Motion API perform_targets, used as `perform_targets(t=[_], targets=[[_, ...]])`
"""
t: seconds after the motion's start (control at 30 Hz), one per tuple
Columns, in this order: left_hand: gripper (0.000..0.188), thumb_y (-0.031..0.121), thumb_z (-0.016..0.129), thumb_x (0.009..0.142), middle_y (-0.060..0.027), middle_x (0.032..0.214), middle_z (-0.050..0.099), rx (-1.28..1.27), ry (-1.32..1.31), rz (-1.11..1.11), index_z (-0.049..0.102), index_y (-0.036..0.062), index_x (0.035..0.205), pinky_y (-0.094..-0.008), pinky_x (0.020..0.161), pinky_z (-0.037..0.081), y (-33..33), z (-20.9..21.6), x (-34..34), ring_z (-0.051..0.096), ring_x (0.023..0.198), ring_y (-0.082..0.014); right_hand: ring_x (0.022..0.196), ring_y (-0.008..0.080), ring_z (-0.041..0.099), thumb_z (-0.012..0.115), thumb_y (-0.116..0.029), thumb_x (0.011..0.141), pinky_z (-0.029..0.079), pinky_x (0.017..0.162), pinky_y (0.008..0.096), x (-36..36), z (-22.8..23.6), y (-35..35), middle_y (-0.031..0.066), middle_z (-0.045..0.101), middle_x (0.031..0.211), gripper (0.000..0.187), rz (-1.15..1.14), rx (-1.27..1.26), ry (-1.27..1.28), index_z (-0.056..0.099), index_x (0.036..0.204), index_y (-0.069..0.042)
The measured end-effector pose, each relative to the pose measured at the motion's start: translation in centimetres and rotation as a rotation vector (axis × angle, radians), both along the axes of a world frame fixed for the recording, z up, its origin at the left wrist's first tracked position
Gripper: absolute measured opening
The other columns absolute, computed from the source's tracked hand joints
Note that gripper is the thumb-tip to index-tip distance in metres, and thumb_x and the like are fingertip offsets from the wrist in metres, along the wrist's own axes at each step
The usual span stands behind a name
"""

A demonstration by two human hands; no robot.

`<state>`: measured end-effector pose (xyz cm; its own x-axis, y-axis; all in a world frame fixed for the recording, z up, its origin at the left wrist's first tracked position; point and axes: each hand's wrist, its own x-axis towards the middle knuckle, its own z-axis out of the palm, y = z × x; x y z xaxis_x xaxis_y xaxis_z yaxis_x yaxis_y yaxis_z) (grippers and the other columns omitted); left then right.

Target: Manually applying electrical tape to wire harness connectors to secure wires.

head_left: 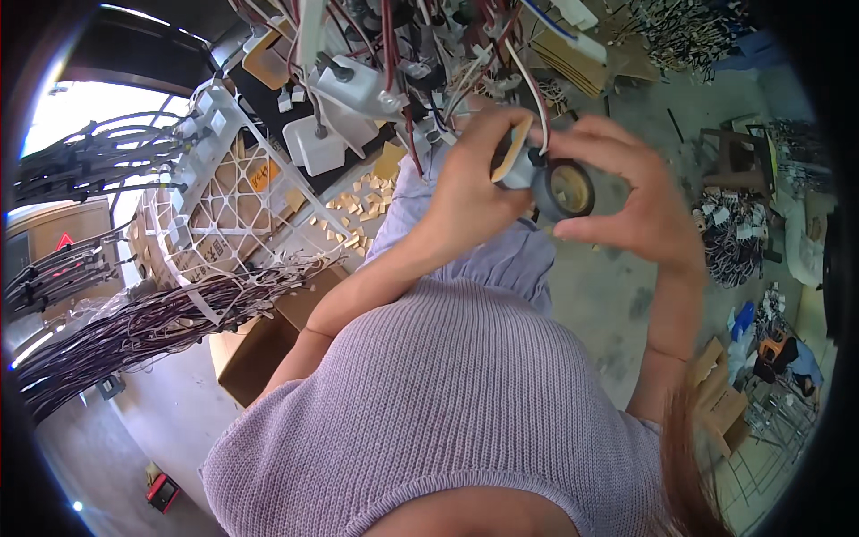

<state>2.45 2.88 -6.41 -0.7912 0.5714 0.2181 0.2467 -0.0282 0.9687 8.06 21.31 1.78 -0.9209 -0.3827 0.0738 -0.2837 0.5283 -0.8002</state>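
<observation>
My left hand [479, 170] is closed around a small pale grey housing [519, 170] with a tan pad on one face. Against the housing's right side sits a roll of black tape [567, 190] with a tan core. My right hand [631, 183] curls about that roll, index finger above it and thumb below. A white wire [530, 76] runs down to a dark fitting by my right fingertips. Overhead hang several dark red and white wires with white housings, one large white housing [353, 88] nearest on the left. The exact contact of my right fingertips is partly hidden.
At left, a white net rack [215, 206] carries long bundles of dark cables [134, 327]. Small tan pads [362, 210] lie scattered beyond my lap. An open cardboard box [259, 358] stands by my left elbow. Cable heaps [734, 228] and another person [796, 362] are at right.
</observation>
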Motion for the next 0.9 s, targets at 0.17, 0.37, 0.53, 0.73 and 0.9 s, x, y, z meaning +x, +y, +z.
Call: perform_targets(t=[0.17,0.37,0.53,0.73,0.9], targets=[[0.059,0.003,0.071,0.069,-0.0092,0.11,0.061,-0.023,0.058,0.023,0.049,0.002,0.124,-0.03,0.091,0.045,0.0,-0.2,-0.2,0.059,0.104,-0.0182,0.088,0.0131,0.057,0.087,-0.014,0.059,0.044,0.083,0.0281,1.3,1.0,-3.4,0.0017,0.061,0.094,0.097,-0.262,-0.155,-0.093,0.04,0.143,-0.003],[0.045,0.011,0.063,0.066,-0.0163,0.087,0.065,0.338,-0.917,-0.753,0.058,-0.0055,0.108,-0.0294,0.059,0.055,-1.7,0.6,-0.4,0.065,0.079,-0.024,0.102,0.0145,0.057,0.073,-0.018,0.08,0.044,0.091,0.0287,-1.9,1.0,-1.3,0.009,0.06,0.115,0.068,-0.253,-0.311,-0.517,0.042,0.138,0.0],[0.064,0.02,0.064,0.061,-0.027,0.084,0.061,0.68,-1.346,-1.355,0.05,-0.0183,0.11,-0.0328,0.044,0.056,-1.2,-0.2,-0.2,0.065,0.079,-0.0379,0.13,0.0245,0.045,0.084,-0.033,0.069,0.037,0.107,0.0375,-5.4,-3.9,-1.3,0.018,0.05,0.136,0.09,0.266,-0.647,-0.314,0.04,0.137,0.006],[0.064,0.02,0.064,0.064,-0.0268,0.077,0.055,0.751,-1.452,-1.648,0.044,-0.0205,0.109,-0.0321,0.035,0.05,-0.9,-0.9,0.6,0.061,0.066,-0.0403,0.11,0.0209,0.057,0.082,-0.041,0.068,0.041,0.097,0.0332,-7.9,-5.9,-2.5,0.0124,0.06,0.117,0.076,0.658,-0.677,-0.26,0.059,0.124,0.004],[0.06,0.02,0.064,0.066,-0.0237,0.072,0.052,0.782,-1.537,-1.69,0.044,-0.0186,0.107,-0.0299,0.034,0.047,-1.1,-0.9,1.2,0.059,0.062,-0.036,0.101,0.0241,0.058,0.079,-0.03,0.076,0.042,0.093,0.0351,-9.1,-5.5,-2.6,0.0137,0.061,0.112,0.048,0.783,-0.651,-0.038,0.067,0.111,0.001]])
